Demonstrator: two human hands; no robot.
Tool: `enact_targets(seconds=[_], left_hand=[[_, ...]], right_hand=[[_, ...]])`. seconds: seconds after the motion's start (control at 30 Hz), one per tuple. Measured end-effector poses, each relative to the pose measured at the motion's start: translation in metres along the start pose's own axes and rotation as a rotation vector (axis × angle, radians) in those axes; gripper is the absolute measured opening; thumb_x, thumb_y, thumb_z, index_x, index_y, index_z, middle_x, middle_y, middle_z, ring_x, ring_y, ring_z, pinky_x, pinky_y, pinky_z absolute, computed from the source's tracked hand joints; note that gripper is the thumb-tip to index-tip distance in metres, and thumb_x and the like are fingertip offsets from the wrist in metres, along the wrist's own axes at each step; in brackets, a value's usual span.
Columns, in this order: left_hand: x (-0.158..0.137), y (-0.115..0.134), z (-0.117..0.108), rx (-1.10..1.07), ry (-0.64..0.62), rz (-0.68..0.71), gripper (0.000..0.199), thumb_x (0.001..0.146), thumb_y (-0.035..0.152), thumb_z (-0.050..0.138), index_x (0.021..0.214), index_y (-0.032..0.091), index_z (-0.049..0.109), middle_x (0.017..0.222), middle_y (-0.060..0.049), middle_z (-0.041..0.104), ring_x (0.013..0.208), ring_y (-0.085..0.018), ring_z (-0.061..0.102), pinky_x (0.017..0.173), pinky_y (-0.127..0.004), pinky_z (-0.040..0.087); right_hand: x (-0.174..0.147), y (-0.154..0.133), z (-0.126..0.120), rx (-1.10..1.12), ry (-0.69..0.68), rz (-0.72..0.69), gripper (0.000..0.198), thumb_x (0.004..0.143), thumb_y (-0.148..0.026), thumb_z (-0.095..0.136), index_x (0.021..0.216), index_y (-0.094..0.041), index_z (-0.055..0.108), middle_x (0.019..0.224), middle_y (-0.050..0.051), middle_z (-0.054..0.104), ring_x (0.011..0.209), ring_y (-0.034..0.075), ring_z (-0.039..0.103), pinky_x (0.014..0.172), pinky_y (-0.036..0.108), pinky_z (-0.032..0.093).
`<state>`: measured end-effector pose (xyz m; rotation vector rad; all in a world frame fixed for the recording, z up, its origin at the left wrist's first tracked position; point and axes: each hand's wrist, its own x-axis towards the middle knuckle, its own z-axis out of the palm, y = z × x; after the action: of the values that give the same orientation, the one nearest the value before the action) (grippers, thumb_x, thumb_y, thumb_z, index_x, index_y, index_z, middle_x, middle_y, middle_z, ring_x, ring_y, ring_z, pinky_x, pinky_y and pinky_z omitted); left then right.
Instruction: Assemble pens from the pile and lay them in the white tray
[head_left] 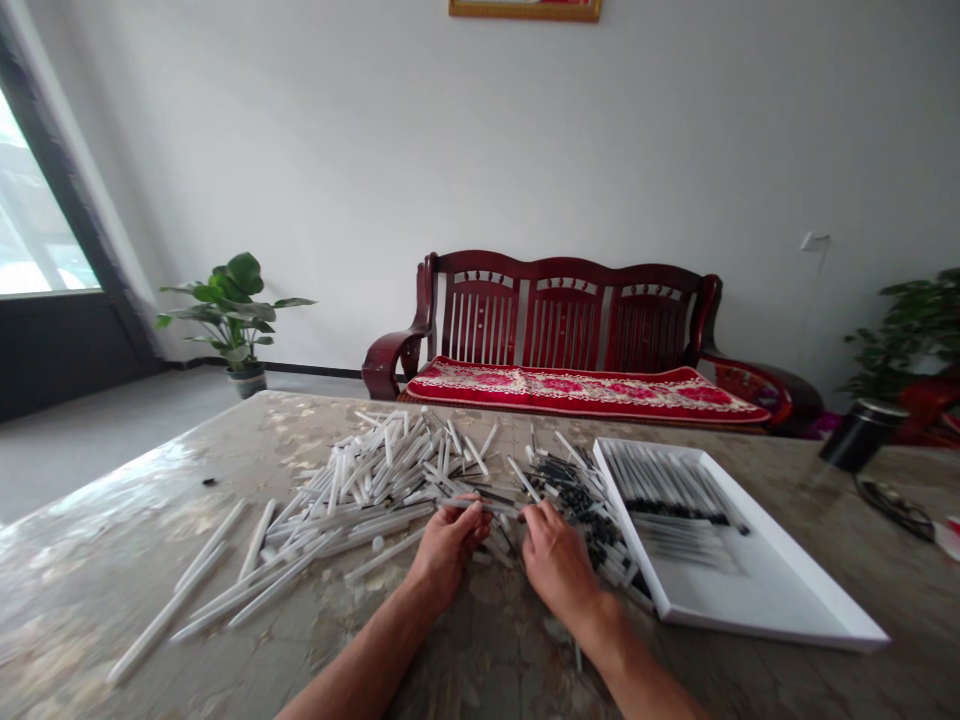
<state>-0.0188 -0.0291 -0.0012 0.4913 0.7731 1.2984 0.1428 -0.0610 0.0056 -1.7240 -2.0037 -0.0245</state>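
My left hand (448, 545) is closed in a pinch on a slim whitish pen-like tube (491, 506), which points right toward my other hand. Blurred by motion, my right hand (555, 555) has its fingers curled around the lower end of a thin white pen-like stick (523, 480). Its fingertips are partly hidden. Left of and beyond both hands lies a large loose heap of white pen-like tubes (367, 470). Close to my right hand is a pile of slim pieces with black ends (574, 485). Several white tubes (169, 610) lie apart at the left.
A shallow white tray (787, 590) on the right holds rows of clear-looking pens with black parts (675, 480). A black cylinder (861, 435) and a dark cable (896, 505) are farther right. A small black piece (208, 482) lies left. Behind the table stands a wooden bench (566, 320).
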Motion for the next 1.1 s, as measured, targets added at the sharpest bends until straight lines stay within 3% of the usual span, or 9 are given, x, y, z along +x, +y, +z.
enact_targets(seconds=[0.1, 0.2, 0.3, 0.37, 0.53, 0.77, 0.97, 1.1], left_hand=[[-0.001, 0.001, 0.002, 0.006, 0.028, -0.005, 0.022, 0.066, 0.013, 0.083, 0.082, 0.014, 0.068, 0.068, 0.000, 0.069, 0.061, -0.011, 0.067, 0.058, -0.018, 0.056], [-0.001, 0.001, 0.003, -0.005, 0.047, -0.008, 0.017, 0.070, 0.010, 0.080, 0.081, 0.014, 0.068, 0.067, -0.001, 0.069, 0.061, -0.011, 0.068, 0.058, -0.018, 0.057], [-0.001, 0.002, 0.004, -0.017, 0.051, -0.010, 0.014, 0.072, 0.008, 0.077, 0.080, 0.013, 0.067, 0.067, -0.001, 0.070, 0.062, -0.011, 0.069, 0.058, -0.018, 0.057], [-0.001, 0.002, 0.004, -0.026, 0.059, -0.014, 0.013, 0.073, 0.007, 0.077, 0.079, 0.013, 0.067, 0.067, -0.001, 0.070, 0.061, -0.011, 0.069, 0.058, -0.017, 0.058], [-0.001, 0.002, 0.004, -0.045, 0.056, -0.017, 0.014, 0.073, 0.005, 0.076, 0.079, 0.013, 0.066, 0.067, -0.002, 0.071, 0.062, -0.011, 0.070, 0.059, -0.017, 0.058], [-0.006, -0.002, 0.007, 0.009, 0.005, -0.015, 0.020, 0.065, 0.010, 0.083, 0.078, 0.012, 0.069, 0.068, -0.003, 0.072, 0.062, -0.012, 0.069, 0.059, -0.018, 0.057], [-0.009, -0.005, 0.007, 0.057, -0.017, -0.004, 0.029, 0.056, 0.017, 0.089, 0.075, 0.013, 0.068, 0.066, -0.003, 0.072, 0.064, -0.013, 0.069, 0.059, -0.018, 0.055], [-0.010, -0.006, 0.007, 0.097, -0.027, 0.059, 0.036, 0.051, 0.026, 0.091, 0.075, 0.013, 0.068, 0.065, -0.004, 0.073, 0.062, -0.015, 0.068, 0.060, -0.021, 0.054]], right_hand=[[0.003, 0.005, 0.004, 0.342, 0.183, 0.092, 0.020, 0.080, -0.009, 0.045, 0.090, -0.019, 0.059, 0.090, 0.007, 0.066, 0.085, 0.020, 0.063, 0.077, 0.029, 0.049], [0.006, 0.006, 0.006, 0.772, 0.240, 0.229, 0.005, 0.082, -0.026, 0.052, 0.083, -0.022, 0.053, 0.078, 0.003, 0.065, 0.074, 0.019, 0.064, 0.069, 0.030, 0.052], [0.006, 0.003, 0.006, 1.132, 0.222, 0.337, 0.019, 0.078, -0.039, 0.060, 0.081, -0.022, 0.052, 0.079, 0.002, 0.066, 0.077, 0.021, 0.068, 0.071, 0.033, 0.056], [0.005, 0.000, 0.005, 1.259, 0.224, 0.378, 0.025, 0.075, -0.042, 0.066, 0.082, -0.022, 0.052, 0.081, 0.002, 0.068, 0.079, 0.023, 0.069, 0.072, 0.035, 0.057], [0.005, -0.001, 0.004, 1.336, 0.295, 0.425, 0.033, 0.071, -0.044, 0.072, 0.090, -0.021, 0.059, 0.087, 0.003, 0.071, 0.084, 0.023, 0.070, 0.077, 0.036, 0.058], [0.005, -0.001, 0.009, 1.251, 0.211, 0.389, 0.035, 0.067, -0.047, 0.076, 0.087, -0.020, 0.067, 0.078, 0.004, 0.072, 0.075, 0.024, 0.071, 0.075, 0.040, 0.059], [0.003, 0.004, 0.012, 1.080, 0.210, 0.302, 0.028, 0.072, -0.046, 0.073, 0.085, -0.021, 0.072, 0.077, 0.004, 0.073, 0.071, 0.023, 0.070, 0.071, 0.036, 0.059], [0.003, 0.001, 0.007, 1.163, 0.133, 0.387, 0.037, 0.065, -0.050, 0.078, 0.084, -0.019, 0.072, 0.070, 0.004, 0.073, 0.065, 0.024, 0.070, 0.061, 0.036, 0.059]])
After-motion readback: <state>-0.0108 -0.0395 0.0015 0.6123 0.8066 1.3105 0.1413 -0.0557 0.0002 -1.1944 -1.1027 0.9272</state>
